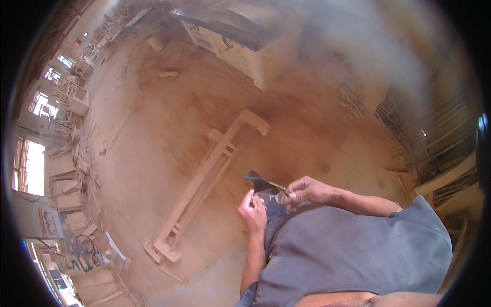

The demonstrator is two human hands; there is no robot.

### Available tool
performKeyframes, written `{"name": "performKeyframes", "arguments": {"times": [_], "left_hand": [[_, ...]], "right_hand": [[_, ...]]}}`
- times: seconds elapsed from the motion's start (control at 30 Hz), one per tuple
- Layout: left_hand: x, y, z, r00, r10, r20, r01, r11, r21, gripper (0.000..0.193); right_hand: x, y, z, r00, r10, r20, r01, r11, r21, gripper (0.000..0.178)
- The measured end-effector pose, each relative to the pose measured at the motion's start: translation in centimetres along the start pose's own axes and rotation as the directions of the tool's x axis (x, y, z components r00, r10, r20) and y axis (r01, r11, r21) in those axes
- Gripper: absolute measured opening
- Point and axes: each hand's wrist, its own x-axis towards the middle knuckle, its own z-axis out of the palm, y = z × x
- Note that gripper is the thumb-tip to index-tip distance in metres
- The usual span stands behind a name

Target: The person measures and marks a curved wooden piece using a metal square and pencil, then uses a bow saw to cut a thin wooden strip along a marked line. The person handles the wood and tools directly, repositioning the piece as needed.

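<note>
A pair of eyeglasses (265, 196) is held in front of my body, its clear lenses side by side and a dark, thin temple arm stretching out to the left. My left hand (251, 214) is closed, its fingertips pinching the glasses by the left lens. On the other side, my right hand (307, 191) grips them near the right lens, with thumb and fingers pressed together. Beyond my hands, a long wooden furniture frame (202, 181) with curved feet lies on the dusty floor (215, 266). Below the glasses, part of a dark shoe shows.
A pale machine or cabinet (230, 46) with a dark top edge stands at the far side. Wood pieces (76, 222) and stacked boards line the left wall beside bright windows (35, 166). Long timber strips (450, 148) lean along the right. Haze blurs the upper right.
</note>
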Motion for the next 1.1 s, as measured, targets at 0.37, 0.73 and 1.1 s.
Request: {"name": "performKeyframes", "arguments": {"times": [0.37,0.73,1.1], "left_hand": [[33.2,6.5,-6.4,0.995,0.097,-0.009,-0.097,0.989,-0.108,0.034],[63.2,6.4,-7.6,0.978,0.158,-0.137,-0.153,0.987,0.041,0.046],[88.8,-3.1,-12.5,0.91,-0.399,-0.118,0.395,0.742,0.542,0.049]], "right_hand": [[29.0,-19.1,-2.6,0.995,-0.037,-0.098,-0.002,0.931,-0.364,0.038],[61.1,-40.8,-18.3,0.711,-0.446,-0.544,0.184,0.864,-0.468,0.024],[103.7,-77.8,-57.4,0.056,-0.848,-0.528,-0.582,0.402,-0.707,0.025]]}}
